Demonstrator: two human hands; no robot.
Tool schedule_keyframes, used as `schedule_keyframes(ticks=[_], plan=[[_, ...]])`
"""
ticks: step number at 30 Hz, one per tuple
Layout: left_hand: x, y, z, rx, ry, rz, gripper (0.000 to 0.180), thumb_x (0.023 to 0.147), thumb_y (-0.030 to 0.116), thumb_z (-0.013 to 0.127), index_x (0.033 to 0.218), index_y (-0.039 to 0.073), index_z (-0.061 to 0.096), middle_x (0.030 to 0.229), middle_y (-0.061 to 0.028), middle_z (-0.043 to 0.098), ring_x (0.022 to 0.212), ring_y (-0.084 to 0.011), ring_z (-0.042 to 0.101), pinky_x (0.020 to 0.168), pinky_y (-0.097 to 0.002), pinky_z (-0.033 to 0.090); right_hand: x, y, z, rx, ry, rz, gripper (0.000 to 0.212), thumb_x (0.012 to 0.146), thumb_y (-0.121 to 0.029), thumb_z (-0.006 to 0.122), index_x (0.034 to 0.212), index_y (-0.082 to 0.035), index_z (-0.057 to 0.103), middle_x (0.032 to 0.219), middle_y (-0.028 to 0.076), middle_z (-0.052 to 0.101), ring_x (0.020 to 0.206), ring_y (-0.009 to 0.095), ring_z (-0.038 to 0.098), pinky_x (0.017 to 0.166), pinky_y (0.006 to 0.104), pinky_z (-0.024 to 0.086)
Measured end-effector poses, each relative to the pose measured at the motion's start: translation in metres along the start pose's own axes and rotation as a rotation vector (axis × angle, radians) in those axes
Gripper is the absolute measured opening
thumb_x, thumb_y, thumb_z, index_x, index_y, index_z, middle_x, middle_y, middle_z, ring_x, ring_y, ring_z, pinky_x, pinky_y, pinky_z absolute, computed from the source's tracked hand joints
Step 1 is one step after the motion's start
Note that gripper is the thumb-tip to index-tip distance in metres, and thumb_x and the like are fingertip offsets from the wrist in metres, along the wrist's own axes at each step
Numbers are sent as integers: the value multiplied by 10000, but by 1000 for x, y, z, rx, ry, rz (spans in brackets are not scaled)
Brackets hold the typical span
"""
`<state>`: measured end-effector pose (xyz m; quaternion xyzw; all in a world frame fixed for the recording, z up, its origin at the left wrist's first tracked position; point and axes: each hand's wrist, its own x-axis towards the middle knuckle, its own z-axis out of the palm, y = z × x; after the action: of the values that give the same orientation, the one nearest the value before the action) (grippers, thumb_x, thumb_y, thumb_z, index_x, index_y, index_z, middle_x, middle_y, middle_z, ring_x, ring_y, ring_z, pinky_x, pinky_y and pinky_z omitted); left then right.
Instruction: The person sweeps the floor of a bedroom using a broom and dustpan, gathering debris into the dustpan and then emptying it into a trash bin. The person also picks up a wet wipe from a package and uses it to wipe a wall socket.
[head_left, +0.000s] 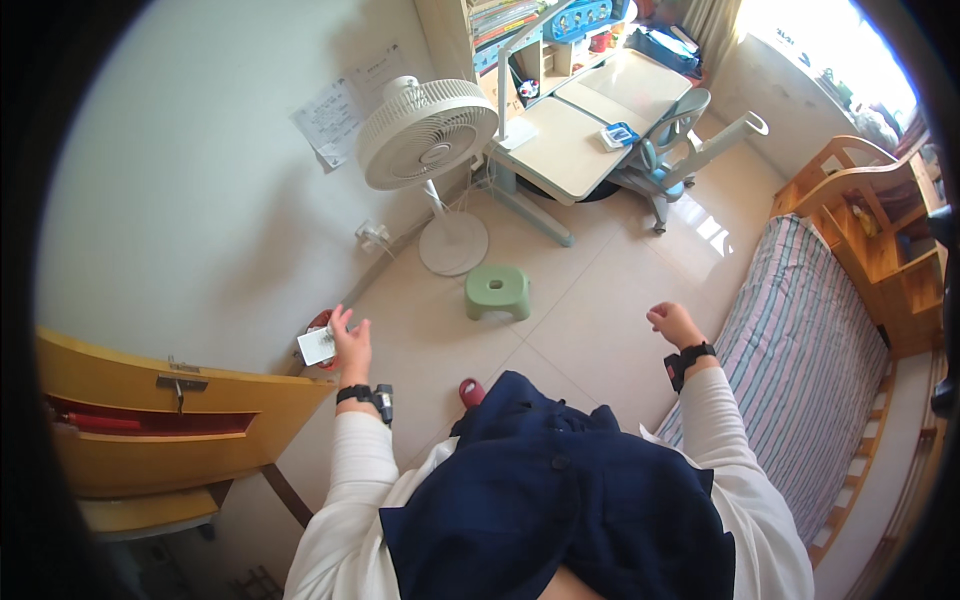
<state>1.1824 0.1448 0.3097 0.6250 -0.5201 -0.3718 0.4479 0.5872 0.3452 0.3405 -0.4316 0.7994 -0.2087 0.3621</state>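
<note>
My left hand [352, 345] is raised at the left with its fingers apart and nothing seen in them. Just beside it, a white flat thing with faint marks [316, 346] lies over a red round container [322, 321]; whether my hand touches it I cannot tell. My right hand [676, 325] is held out over the floor near the bed, its fingers curled closed, with nothing seen in it. Both wrists wear black bands. Between and beyond my hands stands a green plastic step stool [497, 289], with neither hand touching it.
A white standing fan [430, 140] is by the left wall. Beyond are a desk [570, 150] and a wheeled chair [668, 160]. At right is a bed with striped bedding [780, 330]; at left, a yellow wooden door [270, 410]. A red shoe [471, 392] shows below me.
</note>
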Motion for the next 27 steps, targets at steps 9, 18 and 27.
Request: schedule_keyframes(ticks=[9,18,27], plan=[[51,-22,58,5,-143,-49,693,809,34,634,1393,103,268,1311,-176,449,806,-164,599,752,-282,495,67,-72,20,-14,-127,91,323,827,-226,588,1017,29,643,857,127,681,771,190,671,728,318,515],[191,-43,10,259,-203,-7,513,820,40,612,1293,74,418,1199,-140,557,726,-140,589,692,-250,491,202,-199,17,95,-57,-16,319,836,-238,583,1014,19,647,845,101,680,783,177,664,726,305,504],[221,12,202,207,-847,6,305,814,46,612,1116,51,568,1032,-85,629,781,-168,631,696,-285,512,319,-199,-48,52,-44,39,370,829,-249,613,1086,17,614,926,118,667,825,187,657,752,307,500]])
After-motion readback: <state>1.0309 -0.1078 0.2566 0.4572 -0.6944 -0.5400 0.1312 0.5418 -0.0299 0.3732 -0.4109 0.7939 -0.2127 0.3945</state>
